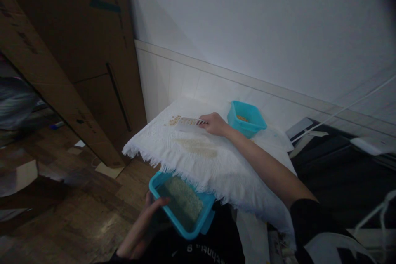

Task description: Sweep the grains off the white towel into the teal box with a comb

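Pinching a white card (189,123), right hand (215,124) has beans (175,120) just leftward; left hand (148,214) grip clasps the nearer teal tub (208,216).

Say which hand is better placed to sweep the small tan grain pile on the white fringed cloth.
Probably right: the right hand holds a flat white card beside that pile; the left hand grips a turquoise plastic tub below.

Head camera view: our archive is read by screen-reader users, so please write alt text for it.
A person's right hand holds a flat white card against a white fringed cloth, beside a small pile of tan grains, while the left hand holds a teal tub of pale grains below the cloth's near edge. A second teal tub sits on the cloth farther back.
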The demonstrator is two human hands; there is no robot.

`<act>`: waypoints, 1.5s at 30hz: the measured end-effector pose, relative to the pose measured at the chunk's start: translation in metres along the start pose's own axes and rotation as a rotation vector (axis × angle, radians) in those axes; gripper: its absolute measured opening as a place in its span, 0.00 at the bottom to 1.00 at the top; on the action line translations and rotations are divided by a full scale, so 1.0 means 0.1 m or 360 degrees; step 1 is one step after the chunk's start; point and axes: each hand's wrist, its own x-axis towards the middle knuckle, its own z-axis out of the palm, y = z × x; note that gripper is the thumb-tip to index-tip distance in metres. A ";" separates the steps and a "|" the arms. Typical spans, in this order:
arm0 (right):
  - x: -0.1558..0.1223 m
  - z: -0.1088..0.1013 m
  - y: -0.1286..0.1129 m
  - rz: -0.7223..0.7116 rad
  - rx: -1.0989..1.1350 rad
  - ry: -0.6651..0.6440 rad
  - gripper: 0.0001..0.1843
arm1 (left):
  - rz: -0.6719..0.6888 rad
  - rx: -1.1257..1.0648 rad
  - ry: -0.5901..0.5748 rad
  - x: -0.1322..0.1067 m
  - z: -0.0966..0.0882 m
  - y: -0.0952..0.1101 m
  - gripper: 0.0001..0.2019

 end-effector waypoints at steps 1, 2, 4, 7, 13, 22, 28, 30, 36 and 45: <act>0.05 -0.03 0.04 0.0020 0.0007 -0.0006 0.06 | 0.0004 -0.0003 -0.0028 0.01 -0.01 -0.01 0.42; 0.09 -0.06 0.07 0.0038 0.0011 -0.0009 0.05 | 0.0005 -0.0002 -0.0046 0.01 -0.02 -0.01 0.42; 0.16 -0.09 0.10 0.0064 0.0017 -0.0011 0.05 | -0.0004 0.0003 -0.0050 0.01 -0.01 -0.01 0.43; 0.23 -0.08 0.04 0.0071 0.0023 -0.0015 0.05 | -0.0007 0.0009 -0.0038 0.00 0.00 0.01 0.43; 0.25 -0.02 -0.21 0.0013 0.0003 -0.0066 0.05 | -0.0044 -0.0014 -0.0034 0.00 -0.02 0.00 0.45; 0.17 -0.13 -0.34 0.0015 -0.0012 -0.0040 0.07 | -0.0027 -0.0046 -0.0019 -0.01 0.00 0.00 0.44; 0.16 -0.11 -0.28 0.0060 0.0013 -0.0052 0.05 | -0.0006 -0.0052 -0.0012 -0.01 -0.01 -0.01 0.41; 0.17 -0.11 -0.19 0.0113 0.0015 -0.0034 0.05 | -0.0014 -0.0037 -0.0018 -0.01 0.00 -0.01 0.40; 0.18 -0.09 -0.06 0.0160 0.0060 0.0000 0.06 | -0.0025 0.0022 -0.0007 -0.01 0.02 0.01 0.35; 0.31 -0.09 -0.23 0.0095 0.0012 -0.0034 0.06 | -0.0043 -0.0041 0.0011 -0.06 0.06 0.05 0.34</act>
